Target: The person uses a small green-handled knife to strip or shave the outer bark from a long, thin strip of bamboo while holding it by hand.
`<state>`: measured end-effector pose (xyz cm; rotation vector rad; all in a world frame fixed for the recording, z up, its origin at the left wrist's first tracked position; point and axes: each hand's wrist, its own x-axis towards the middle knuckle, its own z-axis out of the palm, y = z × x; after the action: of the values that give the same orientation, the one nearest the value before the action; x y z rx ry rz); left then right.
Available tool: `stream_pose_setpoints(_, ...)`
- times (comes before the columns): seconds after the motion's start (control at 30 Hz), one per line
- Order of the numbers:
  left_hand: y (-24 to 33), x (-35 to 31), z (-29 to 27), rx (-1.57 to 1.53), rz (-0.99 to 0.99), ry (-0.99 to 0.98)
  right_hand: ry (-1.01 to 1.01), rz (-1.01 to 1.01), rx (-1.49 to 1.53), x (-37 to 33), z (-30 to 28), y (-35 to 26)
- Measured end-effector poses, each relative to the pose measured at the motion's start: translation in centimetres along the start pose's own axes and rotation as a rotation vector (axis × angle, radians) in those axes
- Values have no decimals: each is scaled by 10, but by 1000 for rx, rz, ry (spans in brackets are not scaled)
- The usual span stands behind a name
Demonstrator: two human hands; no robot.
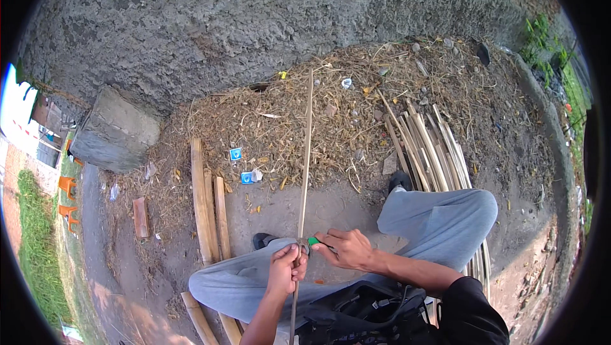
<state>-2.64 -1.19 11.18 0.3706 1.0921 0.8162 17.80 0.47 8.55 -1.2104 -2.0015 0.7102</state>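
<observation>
My left hand (286, 270) is closed around a long thin bamboo strip (306, 154) that runs from my lap up toward the wall. My right hand (345, 249) grips a small tool with a green handle (314, 241) and presses it against the strip just above my left hand. I sit on the ground with both knees bent in grey trousers (439, 221), the strip passing between them. A black bag (369, 313) lies in my lap below the hands.
A bundle of split bamboo strips (429, 151) lies at the right beside my leg. Wooden planks (207, 205) lie at the left. Dry shavings and litter (286, 122) cover the ground before a rough concrete wall (254, 20). A concrete block (114, 130) stands at the left.
</observation>
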Motion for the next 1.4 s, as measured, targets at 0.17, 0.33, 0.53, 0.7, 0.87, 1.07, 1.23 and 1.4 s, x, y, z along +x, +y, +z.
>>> stream_pose_setpoints(0.17,-7,12,16,-11,16,-20,32,-2,-73,1,-3,6)
stream_pose_setpoints(0.33,-6,8,15,4,-3,-17,113,-126,-182,2,-1,9)
stream_pose_setpoints(0.53,-5,3,17,26,17,-14,131,-126,-193,2,3,9)
stream_pose_setpoints(0.7,-15,-10,22,4,-62,-34,199,61,-146,22,-14,35)
stream_pose_setpoints(0.87,-15,-21,11,152,-81,-30,239,117,-166,28,-17,43)
stream_pose_setpoints(1.07,-5,-41,3,226,-89,23,285,96,-129,26,-4,38)
stream_pose_setpoints(1.23,-15,-54,-1,208,-150,18,308,165,-155,33,-17,53)
stream_pose_setpoints(1.4,-15,-79,-5,268,-198,73,352,190,-132,34,-22,56)
